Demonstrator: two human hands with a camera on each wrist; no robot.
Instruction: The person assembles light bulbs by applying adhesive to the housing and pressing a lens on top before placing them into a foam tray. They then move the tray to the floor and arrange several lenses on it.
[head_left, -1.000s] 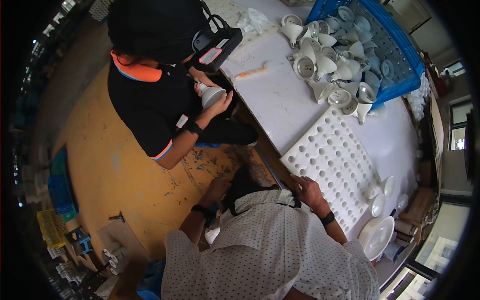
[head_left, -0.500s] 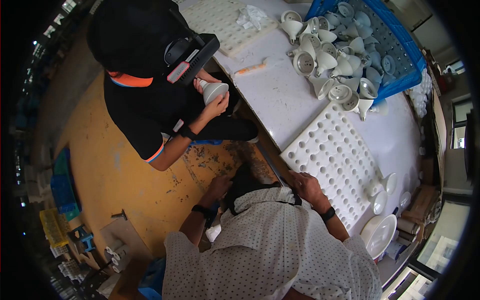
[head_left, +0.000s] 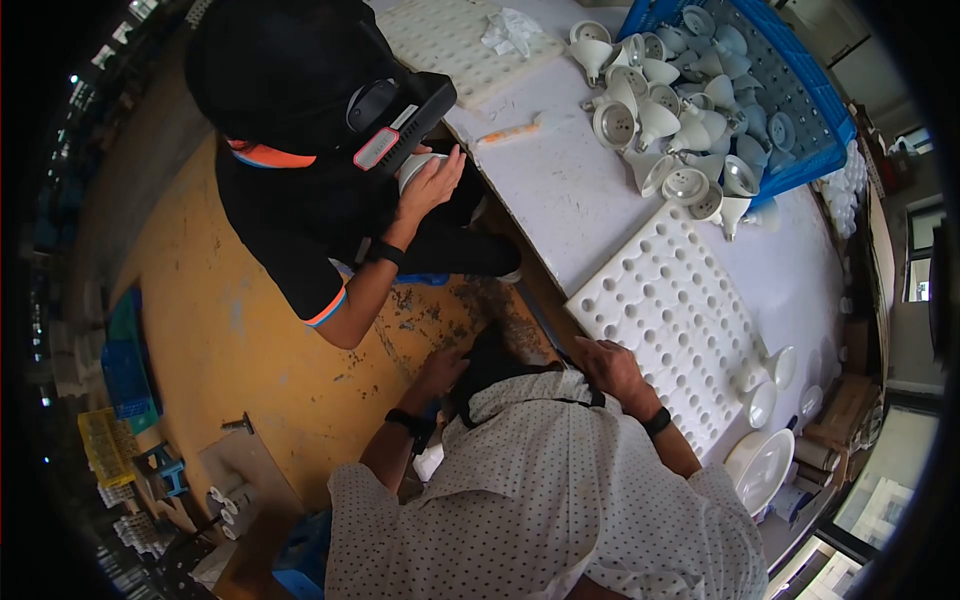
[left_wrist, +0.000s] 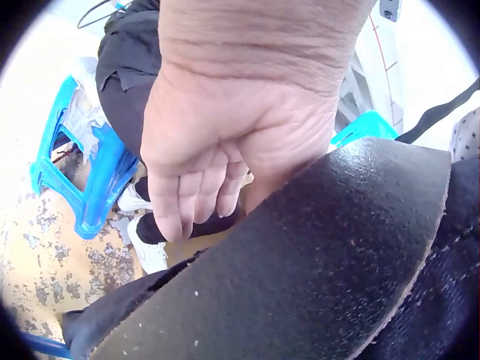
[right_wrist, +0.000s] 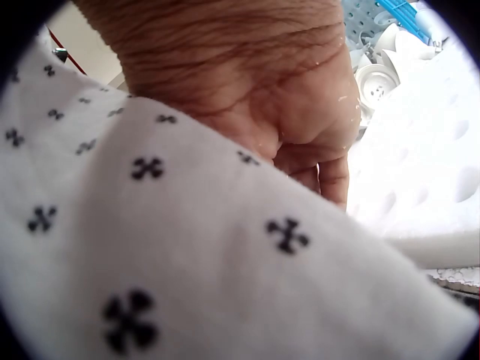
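My left hand [head_left: 440, 372] hangs beside my lap, its fingers loosely bent with nothing between them in the left wrist view. At the table's near edge, my right hand [head_left: 612, 368] rests by the white foam tray [head_left: 668, 318], which has rows of round holes. In the right wrist view the shirt [right_wrist: 225, 225] hides most of its fingers, and nothing shows in it. Across from me, a person in black [head_left: 290, 210] holds a white lamp housing [head_left: 412, 172] in both hands, partly hidden by the fingers.
A blue crate [head_left: 838, 130] of white cone-shaped lamp housings [head_left: 657, 122] lies tipped at the table's far side, with several spilled out. Another foam tray [head_left: 455, 55] and an orange-handled tool [head_left: 508, 133] lie left. A white bowl [head_left: 757, 470] stands right. A blue stool [left_wrist: 90, 187] stands on the floor.
The other person's head and headset shift about, and the lamp housing in their hands turns and is now more covered by the fingers. My hands stay nearly still.
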